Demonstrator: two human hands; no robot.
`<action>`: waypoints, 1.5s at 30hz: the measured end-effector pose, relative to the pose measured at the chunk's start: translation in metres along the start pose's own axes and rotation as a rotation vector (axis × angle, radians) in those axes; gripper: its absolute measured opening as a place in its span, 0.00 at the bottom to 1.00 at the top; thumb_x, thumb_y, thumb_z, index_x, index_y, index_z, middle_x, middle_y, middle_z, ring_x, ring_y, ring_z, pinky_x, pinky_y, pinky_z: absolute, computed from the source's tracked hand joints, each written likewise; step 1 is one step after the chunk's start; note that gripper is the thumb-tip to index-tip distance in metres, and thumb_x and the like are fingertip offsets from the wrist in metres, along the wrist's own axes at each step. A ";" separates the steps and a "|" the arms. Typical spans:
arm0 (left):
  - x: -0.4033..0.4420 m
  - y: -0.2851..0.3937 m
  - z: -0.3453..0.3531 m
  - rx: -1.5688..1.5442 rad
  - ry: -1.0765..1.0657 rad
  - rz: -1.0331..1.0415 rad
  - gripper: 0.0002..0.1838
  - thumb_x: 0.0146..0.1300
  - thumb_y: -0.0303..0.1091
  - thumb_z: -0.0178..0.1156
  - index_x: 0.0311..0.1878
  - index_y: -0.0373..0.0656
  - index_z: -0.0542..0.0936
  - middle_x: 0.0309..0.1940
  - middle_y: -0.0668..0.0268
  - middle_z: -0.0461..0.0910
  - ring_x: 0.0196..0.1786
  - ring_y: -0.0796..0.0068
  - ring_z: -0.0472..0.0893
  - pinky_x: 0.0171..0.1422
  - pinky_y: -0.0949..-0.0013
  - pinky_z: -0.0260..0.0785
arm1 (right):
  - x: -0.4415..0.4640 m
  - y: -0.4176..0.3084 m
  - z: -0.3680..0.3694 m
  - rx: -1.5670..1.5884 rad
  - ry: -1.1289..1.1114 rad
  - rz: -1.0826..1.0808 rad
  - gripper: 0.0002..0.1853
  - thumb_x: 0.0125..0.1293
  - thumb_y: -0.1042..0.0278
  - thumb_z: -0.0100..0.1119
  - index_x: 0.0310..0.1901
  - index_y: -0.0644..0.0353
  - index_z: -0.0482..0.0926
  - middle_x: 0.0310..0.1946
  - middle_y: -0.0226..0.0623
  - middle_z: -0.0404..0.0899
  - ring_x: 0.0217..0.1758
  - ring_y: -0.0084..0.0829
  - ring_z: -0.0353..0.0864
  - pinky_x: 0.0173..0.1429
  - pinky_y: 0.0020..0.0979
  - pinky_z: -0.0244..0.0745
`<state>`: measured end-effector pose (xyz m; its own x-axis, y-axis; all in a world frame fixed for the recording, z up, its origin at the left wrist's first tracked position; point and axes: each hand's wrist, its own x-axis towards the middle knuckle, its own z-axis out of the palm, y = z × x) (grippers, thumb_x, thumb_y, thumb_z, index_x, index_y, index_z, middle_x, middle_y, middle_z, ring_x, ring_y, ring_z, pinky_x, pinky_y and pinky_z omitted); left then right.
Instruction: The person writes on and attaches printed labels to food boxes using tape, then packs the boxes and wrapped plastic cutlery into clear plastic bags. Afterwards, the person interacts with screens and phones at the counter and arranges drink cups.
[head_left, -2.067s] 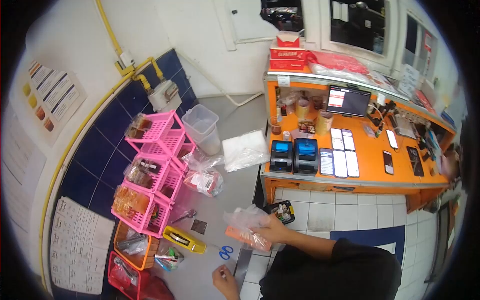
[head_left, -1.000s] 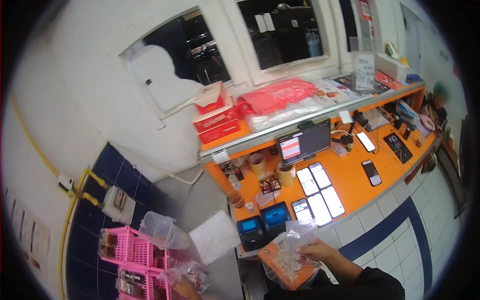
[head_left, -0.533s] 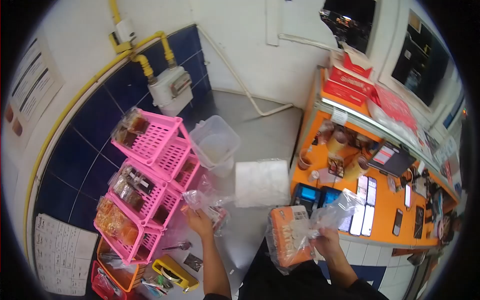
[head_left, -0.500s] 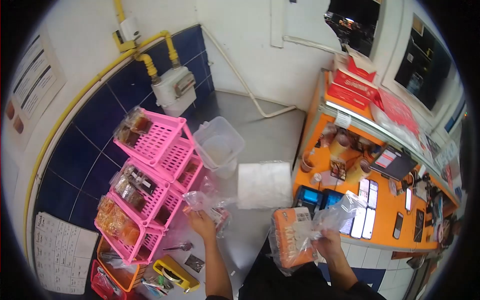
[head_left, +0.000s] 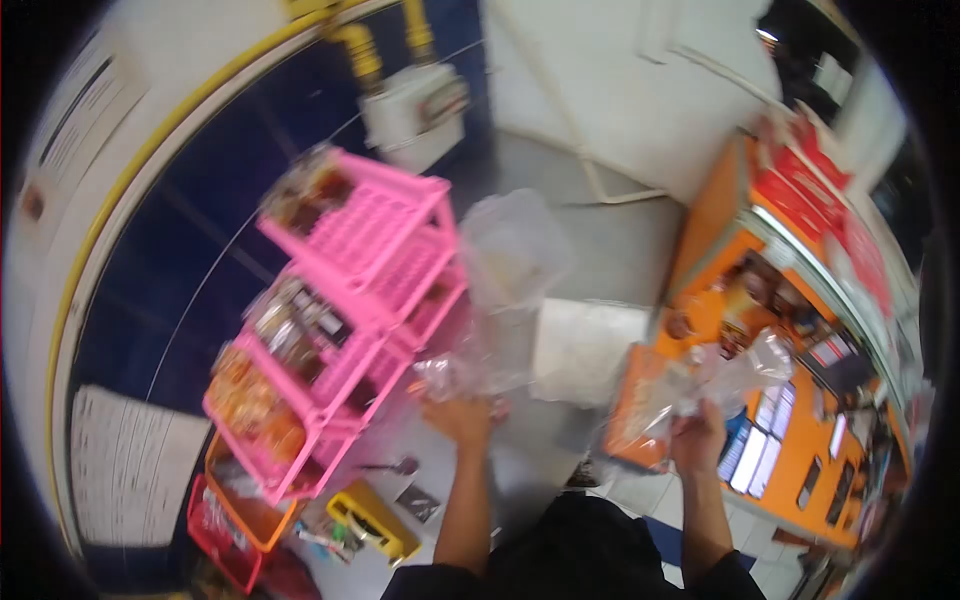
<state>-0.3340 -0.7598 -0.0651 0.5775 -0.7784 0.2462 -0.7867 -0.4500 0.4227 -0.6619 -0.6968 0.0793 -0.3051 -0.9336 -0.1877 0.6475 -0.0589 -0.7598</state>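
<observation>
My right hand [head_left: 698, 440] is closed round the gathered neck of a clear plastic bag [head_left: 760, 360]. Inside this bag is an orange box [head_left: 637, 420] with pale lettering, held tilted beside the orange counter. Blur smears the print. My left hand [head_left: 458, 415] is closed on another clear plastic bag [head_left: 447, 375], next to the pink stacked baskets. Its contents are mostly hidden behind the hand. A stack of white plastic sheets or bags [head_left: 588, 350] lies on the grey worktop between both hands, and a translucent tub [head_left: 513, 250] stands behind it.
Pink baskets [head_left: 345, 370] hold several packaged foods at left. Near them are a yellow tape dispenser [head_left: 375, 525], an orange basket [head_left: 240, 490] and a spoon-like utensil [head_left: 395, 466]. The orange counter [head_left: 790, 490] at right carries several phones [head_left: 757, 440] and red boxes [head_left: 800, 180].
The view has swung left and blurred, so the surroundings sit farther right. My right hand has raised the bagged orange box toward the counter edge. My left hand still grips its bag.
</observation>
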 end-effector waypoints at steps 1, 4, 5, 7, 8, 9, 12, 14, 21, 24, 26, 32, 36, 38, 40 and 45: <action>0.002 0.004 -0.004 -0.003 -0.005 -0.034 0.37 0.47 0.44 0.66 0.63 0.39 0.76 0.59 0.46 0.73 0.68 0.44 0.62 0.69 0.43 0.55 | 0.020 0.006 -0.003 -0.008 -0.069 -0.019 0.15 0.72 0.62 0.55 0.56 0.57 0.75 0.46 0.34 0.84 0.36 0.28 0.84 0.41 0.30 0.80; 0.004 -0.013 0.029 0.104 0.105 0.079 0.35 0.50 0.46 0.66 0.60 0.39 0.77 0.54 0.51 0.76 0.62 0.45 0.70 0.68 0.46 0.60 | 0.068 0.016 0.049 -0.089 0.033 -0.084 0.14 0.73 0.56 0.55 0.52 0.54 0.77 0.43 0.26 0.82 0.42 0.24 0.79 0.50 0.30 0.75; 0.001 -0.017 0.028 0.022 0.108 0.116 0.31 0.51 0.43 0.65 0.59 0.40 0.77 0.54 0.52 0.77 0.61 0.47 0.72 0.68 0.47 0.62 | 0.113 0.026 0.006 -0.167 -0.048 -0.111 0.15 0.72 0.55 0.57 0.54 0.52 0.76 0.39 0.25 0.79 0.38 0.26 0.76 0.47 0.30 0.72; -0.005 -0.027 0.026 -0.258 0.081 0.200 0.24 0.55 0.37 0.62 0.57 0.41 0.78 0.53 0.55 0.78 0.58 0.52 0.75 0.67 0.49 0.65 | 0.163 0.043 0.006 -0.174 0.082 -0.180 0.17 0.72 0.54 0.57 0.57 0.52 0.73 0.41 0.28 0.76 0.40 0.28 0.75 0.47 0.30 0.72; -0.011 -0.036 0.026 -0.363 0.076 0.233 0.21 0.57 0.33 0.60 0.56 0.42 0.79 0.52 0.56 0.79 0.57 0.55 0.77 0.67 0.49 0.66 | 0.187 0.043 0.007 -0.248 0.138 -0.207 0.19 0.73 0.54 0.56 0.59 0.53 0.71 0.43 0.30 0.77 0.42 0.29 0.76 0.47 0.31 0.73; -0.021 -0.043 0.022 -0.429 0.083 0.266 0.19 0.59 0.30 0.58 0.55 0.43 0.79 0.52 0.57 0.80 0.56 0.57 0.78 0.66 0.50 0.68 | 0.212 0.049 0.006 -0.350 0.152 -0.203 0.21 0.74 0.54 0.55 0.62 0.54 0.69 0.45 0.32 0.77 0.44 0.29 0.76 0.46 0.32 0.74; -0.051 -0.053 0.007 -0.311 0.139 0.460 0.15 0.63 0.24 0.56 0.53 0.46 0.81 0.52 0.59 0.82 0.54 0.62 0.81 0.67 0.52 0.71 | 0.294 0.063 0.007 -0.787 -0.078 0.037 0.26 0.76 0.53 0.53 0.68 0.56 0.63 0.52 0.39 0.78 0.49 0.32 0.78 0.46 0.35 0.76; -0.059 -0.051 -0.009 -0.219 0.156 0.546 0.16 0.62 0.25 0.57 0.52 0.47 0.81 0.53 0.60 0.82 0.55 0.62 0.81 0.68 0.52 0.71 | 0.314 0.081 0.020 -0.886 -0.156 0.124 0.28 0.76 0.53 0.52 0.70 0.57 0.61 0.54 0.41 0.78 0.51 0.33 0.79 0.46 0.36 0.77; -0.045 -0.034 -0.039 -0.906 -0.205 0.046 0.14 0.55 0.34 0.67 0.43 0.38 0.86 0.42 0.54 0.85 0.46 0.58 0.85 0.53 0.60 0.76 | 0.249 0.099 0.021 -0.551 0.067 0.169 0.31 0.75 0.55 0.53 0.73 0.58 0.58 0.65 0.47 0.69 0.55 0.39 0.79 0.51 0.39 0.79; 0.002 -0.043 -0.049 -0.864 -0.485 0.058 0.17 0.57 0.37 0.68 0.48 0.40 0.85 0.44 0.56 0.86 0.47 0.61 0.85 0.53 0.62 0.75 | 0.168 0.086 0.054 -0.688 -0.023 0.137 0.32 0.74 0.57 0.55 0.74 0.56 0.58 0.64 0.48 0.70 0.55 0.38 0.79 0.49 0.38 0.79; 0.031 -0.027 -0.074 -0.746 -0.800 0.054 0.20 0.58 0.39 0.69 0.52 0.40 0.84 0.46 0.56 0.86 0.48 0.62 0.85 0.52 0.62 0.75 | 0.121 0.080 0.045 -0.794 -0.154 0.160 0.32 0.74 0.57 0.56 0.74 0.54 0.58 0.60 0.46 0.74 0.51 0.34 0.80 0.49 0.35 0.79; 0.046 -0.014 -0.047 -0.597 -0.965 0.218 0.21 0.62 0.40 0.69 0.55 0.39 0.83 0.45 0.59 0.87 0.46 0.70 0.85 0.53 0.66 0.75 | 0.031 0.062 -0.035 -0.819 -0.312 0.315 0.28 0.74 0.61 0.56 0.72 0.55 0.62 0.53 0.39 0.80 0.43 0.28 0.82 0.47 0.28 0.78; 0.037 -0.012 -0.047 -0.583 -0.986 0.078 0.21 0.62 0.41 0.69 0.55 0.38 0.83 0.46 0.57 0.86 0.47 0.69 0.85 0.54 0.66 0.75 | -0.011 0.046 -0.080 -0.824 -0.383 0.344 0.25 0.75 0.64 0.54 0.70 0.57 0.64 0.48 0.39 0.81 0.42 0.27 0.82 0.45 0.27 0.79; 0.025 -0.004 -0.055 -0.631 -0.796 0.172 0.21 0.64 0.44 0.66 0.52 0.36 0.82 0.41 0.51 0.86 0.44 0.63 0.85 0.50 0.62 0.75 | -0.024 0.037 -0.096 -0.829 -0.429 0.424 0.24 0.74 0.68 0.54 0.69 0.57 0.65 0.48 0.40 0.81 0.42 0.27 0.82 0.46 0.28 0.79; 0.018 0.009 -0.068 -0.426 -0.758 0.176 0.21 0.66 0.46 0.64 0.49 0.35 0.82 0.37 0.48 0.85 0.41 0.58 0.85 0.47 0.60 0.74 | -0.034 0.026 -0.106 -0.798 -0.460 0.527 0.23 0.74 0.68 0.55 0.68 0.55 0.67 0.50 0.39 0.80 0.46 0.27 0.81 0.49 0.28 0.76; 0.006 0.009 -0.054 -0.214 -0.556 0.371 0.19 0.70 0.45 0.56 0.45 0.37 0.84 0.32 0.46 0.83 0.38 0.47 0.84 0.44 0.51 0.74 | -0.036 -0.009 -0.125 -0.783 -0.616 0.532 0.22 0.75 0.64 0.56 0.67 0.58 0.68 0.53 0.39 0.79 0.50 0.27 0.79 0.54 0.29 0.74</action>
<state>-0.3259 -0.7454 -0.0126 0.0364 -0.9980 -0.0512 -0.8169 -0.0592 0.5737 -0.7440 -0.6190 0.0154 0.4151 -0.8021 -0.4293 -0.0897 0.4335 -0.8967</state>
